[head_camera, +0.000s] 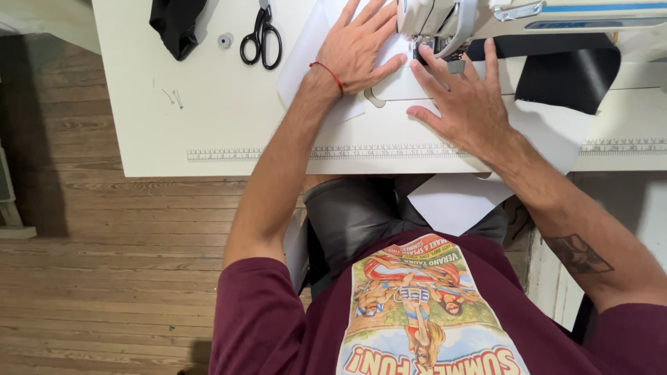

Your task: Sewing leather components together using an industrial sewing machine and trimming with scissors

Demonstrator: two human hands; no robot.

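The white tabletop (208, 118) carried a white sewing machine (500, 14) at its far edge, and white fabric (316, 52) ran under the machine's head and off the near edge, seemingly so it could pass beneath the needle. Both hands lay flat and spread on that fabric, grasping nothing: the left hand (358, 48) just left of the presser foot, the right hand (462, 104) just in front, apparently steadying it. Black cloth (570, 73) lay beneath the machine's arm; black scissors (261, 38) and a small bobbin (224, 40) sat well clear leftward.
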